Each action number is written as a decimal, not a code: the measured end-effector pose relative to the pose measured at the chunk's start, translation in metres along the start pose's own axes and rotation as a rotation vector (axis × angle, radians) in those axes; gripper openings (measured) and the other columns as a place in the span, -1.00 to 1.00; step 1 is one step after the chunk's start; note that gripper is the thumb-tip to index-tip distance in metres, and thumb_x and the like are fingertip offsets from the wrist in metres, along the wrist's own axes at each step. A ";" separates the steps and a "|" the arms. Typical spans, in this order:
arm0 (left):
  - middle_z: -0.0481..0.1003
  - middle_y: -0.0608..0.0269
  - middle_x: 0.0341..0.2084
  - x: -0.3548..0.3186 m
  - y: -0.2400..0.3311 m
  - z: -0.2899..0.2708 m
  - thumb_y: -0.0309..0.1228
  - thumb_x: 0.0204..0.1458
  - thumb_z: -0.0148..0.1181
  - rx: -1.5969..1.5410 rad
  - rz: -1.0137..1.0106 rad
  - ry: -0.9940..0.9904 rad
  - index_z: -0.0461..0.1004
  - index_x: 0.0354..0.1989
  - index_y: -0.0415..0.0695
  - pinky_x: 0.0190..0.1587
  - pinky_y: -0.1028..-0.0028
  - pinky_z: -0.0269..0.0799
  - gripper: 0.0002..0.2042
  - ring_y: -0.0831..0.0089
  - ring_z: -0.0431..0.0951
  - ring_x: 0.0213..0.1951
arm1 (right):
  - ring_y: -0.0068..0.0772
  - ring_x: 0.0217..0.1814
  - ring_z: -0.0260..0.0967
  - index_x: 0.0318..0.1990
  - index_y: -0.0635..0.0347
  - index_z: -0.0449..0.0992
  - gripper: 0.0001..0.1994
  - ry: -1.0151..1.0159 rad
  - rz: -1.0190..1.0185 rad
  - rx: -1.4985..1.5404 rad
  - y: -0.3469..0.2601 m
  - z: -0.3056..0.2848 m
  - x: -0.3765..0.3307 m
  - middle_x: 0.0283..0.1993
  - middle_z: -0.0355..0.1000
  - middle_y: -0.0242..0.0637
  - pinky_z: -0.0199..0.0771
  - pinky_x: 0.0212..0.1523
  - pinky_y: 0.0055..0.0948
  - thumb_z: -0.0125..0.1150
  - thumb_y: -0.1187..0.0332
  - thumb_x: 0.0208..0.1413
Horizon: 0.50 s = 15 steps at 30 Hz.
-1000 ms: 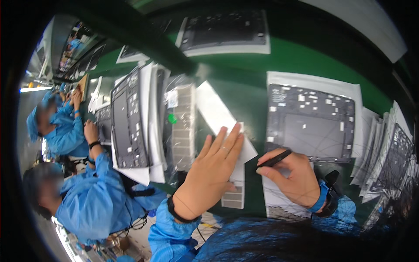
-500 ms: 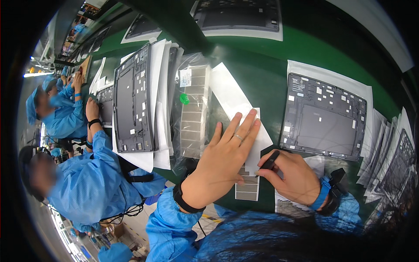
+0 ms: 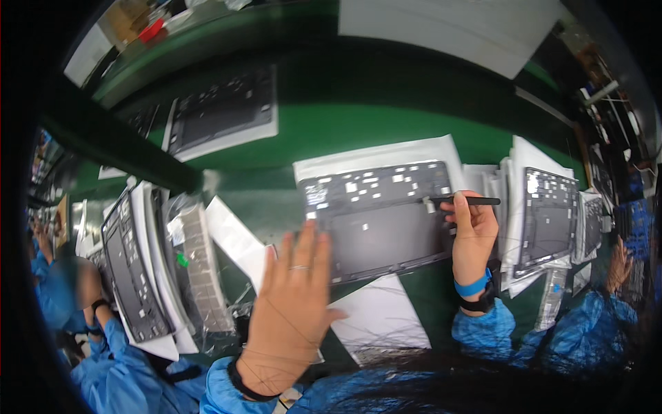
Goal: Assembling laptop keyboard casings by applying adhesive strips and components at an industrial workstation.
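Note:
My right hand (image 3: 474, 234) pinches slim black tweezers (image 3: 484, 201) above the right part of a flat dark device panel (image 3: 389, 238). A small pale piece shows at the tweezers' tip; whether it touches the panel I cannot tell. The panel lies on white paper and bears several little white stickers, mostly along its far side. My left hand (image 3: 286, 321), somewhat blurred, is spread open with its fingertips by the panel's left edge. Beneath and beside that hand are a folded white sheet (image 3: 234, 234) and a white paper (image 3: 386, 319).
On the left stand a clear bag of grey strips (image 3: 205, 272) and leaning panels with paper (image 3: 131, 269). More panels (image 3: 548, 217) lean at right. A dark bar (image 3: 131, 141) crosses the far left. Co-workers' hands show at left (image 3: 89, 284) and right (image 3: 619, 265).
The view has swung right. My right hand has lifted the tweezers from the grey sticker strip to the panel. My left hand has come off the white sheet toward the panel's left edge.

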<state>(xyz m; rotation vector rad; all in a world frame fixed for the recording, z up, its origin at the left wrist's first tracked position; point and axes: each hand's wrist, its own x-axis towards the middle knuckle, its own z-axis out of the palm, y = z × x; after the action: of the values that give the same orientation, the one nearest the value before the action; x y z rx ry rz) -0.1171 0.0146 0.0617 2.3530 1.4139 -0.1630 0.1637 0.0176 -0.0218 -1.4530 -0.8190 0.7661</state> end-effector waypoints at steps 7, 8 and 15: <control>0.10 -0.11 0.51 0.103 0.083 0.046 -0.03 -0.01 0.45 -0.073 0.433 0.154 0.19 0.44 -0.37 0.51 -0.02 0.09 -0.06 -0.09 0.19 0.47 | -0.53 -0.15 0.50 0.02 0.27 0.49 -0.84 0.293 -0.143 -0.143 0.022 -0.016 0.017 -0.20 0.57 -0.27 0.46 -0.12 -0.52 0.16 0.37 0.44; 0.09 -0.11 0.51 0.112 0.088 0.051 -0.04 -0.01 0.46 -0.074 0.438 0.178 0.19 0.44 -0.38 0.50 -0.05 0.10 -0.06 -0.09 0.18 0.47 | -0.53 -0.15 0.50 0.02 0.27 0.49 -0.84 0.302 -0.143 -0.132 0.022 -0.014 0.018 -0.20 0.57 -0.27 0.46 -0.12 -0.52 0.16 0.37 0.44; 0.08 -0.09 0.51 0.130 0.103 0.055 -0.09 -0.07 0.52 -0.071 0.428 0.146 0.18 0.45 -0.38 0.47 -0.13 0.13 -0.03 -0.12 0.15 0.47 | -0.43 -0.15 0.59 -0.02 0.36 0.47 -0.82 0.311 -0.113 -0.144 0.017 -0.011 0.021 -0.18 0.56 -0.20 0.55 -0.13 -0.47 0.22 0.41 0.40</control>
<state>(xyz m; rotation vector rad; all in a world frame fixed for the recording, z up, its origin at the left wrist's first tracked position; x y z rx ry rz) 0.0412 0.0576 0.0007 2.5837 0.9223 0.1777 0.1849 0.0296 -0.0377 -1.5908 -0.7198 0.3887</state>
